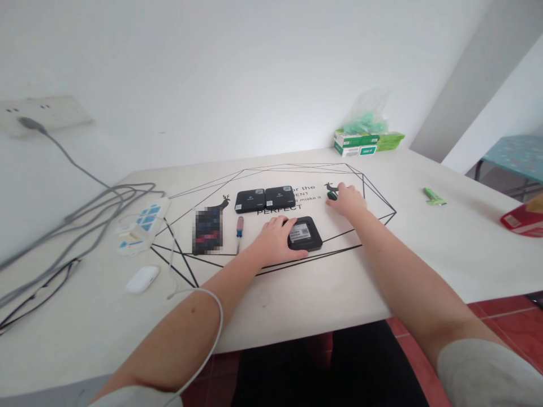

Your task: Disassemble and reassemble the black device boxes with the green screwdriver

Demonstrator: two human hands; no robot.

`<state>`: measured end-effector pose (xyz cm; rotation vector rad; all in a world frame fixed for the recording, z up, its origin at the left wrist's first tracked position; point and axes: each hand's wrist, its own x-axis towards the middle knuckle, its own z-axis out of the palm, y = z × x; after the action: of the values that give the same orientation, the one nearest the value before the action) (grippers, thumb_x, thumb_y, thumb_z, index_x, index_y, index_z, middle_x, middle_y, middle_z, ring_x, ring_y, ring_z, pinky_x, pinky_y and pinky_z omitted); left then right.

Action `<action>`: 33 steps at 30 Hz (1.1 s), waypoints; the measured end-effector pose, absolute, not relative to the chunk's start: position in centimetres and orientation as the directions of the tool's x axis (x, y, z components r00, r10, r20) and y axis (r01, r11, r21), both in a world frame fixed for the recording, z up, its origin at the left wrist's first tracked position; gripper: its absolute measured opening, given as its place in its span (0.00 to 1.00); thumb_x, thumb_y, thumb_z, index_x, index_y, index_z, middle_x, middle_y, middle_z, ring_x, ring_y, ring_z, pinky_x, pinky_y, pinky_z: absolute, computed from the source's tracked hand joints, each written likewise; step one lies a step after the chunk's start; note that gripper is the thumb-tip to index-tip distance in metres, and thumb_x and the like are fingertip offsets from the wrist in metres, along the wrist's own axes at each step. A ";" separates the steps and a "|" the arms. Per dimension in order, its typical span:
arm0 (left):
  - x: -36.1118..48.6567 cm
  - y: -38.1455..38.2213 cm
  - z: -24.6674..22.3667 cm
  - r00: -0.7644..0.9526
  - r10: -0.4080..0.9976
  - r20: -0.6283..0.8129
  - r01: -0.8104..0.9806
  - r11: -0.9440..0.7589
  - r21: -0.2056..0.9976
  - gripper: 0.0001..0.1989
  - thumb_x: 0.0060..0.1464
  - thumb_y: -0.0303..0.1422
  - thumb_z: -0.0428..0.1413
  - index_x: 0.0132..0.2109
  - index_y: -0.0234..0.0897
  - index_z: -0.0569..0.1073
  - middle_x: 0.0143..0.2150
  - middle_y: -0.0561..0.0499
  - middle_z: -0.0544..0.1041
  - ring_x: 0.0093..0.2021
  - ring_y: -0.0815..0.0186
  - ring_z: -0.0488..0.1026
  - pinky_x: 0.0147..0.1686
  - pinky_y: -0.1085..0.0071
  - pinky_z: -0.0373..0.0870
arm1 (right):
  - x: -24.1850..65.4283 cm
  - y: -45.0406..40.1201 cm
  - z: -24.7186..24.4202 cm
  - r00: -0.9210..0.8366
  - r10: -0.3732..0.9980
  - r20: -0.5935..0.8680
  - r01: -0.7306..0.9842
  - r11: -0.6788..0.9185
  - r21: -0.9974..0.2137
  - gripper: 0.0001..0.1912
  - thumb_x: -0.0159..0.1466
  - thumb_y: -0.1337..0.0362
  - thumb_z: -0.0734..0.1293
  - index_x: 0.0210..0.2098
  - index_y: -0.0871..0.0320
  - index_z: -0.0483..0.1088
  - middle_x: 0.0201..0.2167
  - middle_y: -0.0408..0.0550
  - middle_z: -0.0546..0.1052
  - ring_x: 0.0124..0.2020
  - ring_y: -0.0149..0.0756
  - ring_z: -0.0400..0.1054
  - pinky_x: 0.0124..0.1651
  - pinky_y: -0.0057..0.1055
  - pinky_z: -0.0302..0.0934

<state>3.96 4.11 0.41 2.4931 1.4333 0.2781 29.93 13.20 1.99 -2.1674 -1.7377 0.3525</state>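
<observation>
A black device with a white label [302, 233] lies on the printed white table [305, 291]. My left hand [278, 240] grips its left side, thumb at the near edge and fingers at the far corner. To the right, beside the printed deer, my right hand [348, 202] is closed on a small dark green object [332, 195], mostly hidden by the fingers. Behind the device, two flat black boxes [250, 200] [280, 197] sit side by side. A screwdriver [240, 226] with a red and blue handle lies left of my left hand.
Left are a blurred dark packet [207, 230], a white case [143, 279], a power strip [144, 226] and grey cables [95, 212]. Green and white boxes [355, 143] with a plastic bag [367, 116] stand at the back right. A green packet [434, 196] and a red package [524, 217] lie right.
</observation>
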 end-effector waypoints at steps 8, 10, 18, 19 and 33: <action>2.4 4.9 1.2 0.572 0.816 -0.079 0.792 -0.526 0.310 0.63 0.48 0.63 0.65 0.80 0.44 0.46 0.77 0.35 0.56 0.76 0.38 0.53 0.73 0.44 0.51 | 29.7 14.9 -0.4 0.197 0.979 0.059 0.736 -0.107 -0.669 0.31 0.65 0.61 0.69 0.65 0.63 0.64 0.52 0.66 0.79 0.55 0.55 0.75 0.60 0.49 0.67; 1.6 5.5 1.0 0.619 0.777 -0.113 0.760 -0.556 0.336 0.69 0.44 0.61 0.69 0.81 0.44 0.42 0.78 0.35 0.55 0.77 0.39 0.51 0.74 0.45 0.50 | 28.9 14.9 -1.0 0.173 0.982 0.080 0.644 -0.051 -0.763 0.34 0.67 0.58 0.65 0.70 0.60 0.59 0.48 0.58 0.81 0.50 0.47 0.77 0.58 0.44 0.68; 0.7 5.4 -0.4 0.536 0.842 -0.067 0.773 -0.457 0.439 0.72 0.42 0.58 0.72 0.80 0.32 0.42 0.79 0.29 0.52 0.78 0.40 0.50 0.75 0.48 0.52 | 26.0 13.6 -0.4 0.034 0.994 0.104 0.230 0.094 -0.969 0.40 0.68 0.57 0.58 0.76 0.54 0.42 0.44 0.46 0.77 0.35 0.32 0.78 0.43 0.34 0.76; 0.8 5.3 -0.5 0.531 0.846 -0.053 0.773 -0.458 0.439 0.72 0.42 0.58 0.72 0.80 0.31 0.43 0.78 0.28 0.53 0.78 0.39 0.51 0.75 0.49 0.53 | 25.6 13.1 0.2 0.033 0.988 0.153 0.197 0.144 -0.970 0.39 0.68 0.56 0.59 0.76 0.51 0.43 0.48 0.46 0.76 0.35 0.31 0.77 0.43 0.34 0.77; 0.8 5.5 -0.3 0.597 0.802 -0.011 0.727 -0.535 0.430 0.73 0.40 0.60 0.73 0.81 0.39 0.43 0.78 0.32 0.54 0.77 0.36 0.52 0.74 0.45 0.51 | 23.6 8.2 2.5 -0.048 0.923 0.382 0.433 0.364 -0.825 0.34 0.70 0.57 0.63 0.73 0.50 0.53 0.56 0.53 0.75 0.44 0.40 0.77 0.48 0.39 0.76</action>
<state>0.81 5.53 -0.29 2.4360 1.2271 0.2631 23.65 8.22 2.46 -1.2262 -1.6541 0.6324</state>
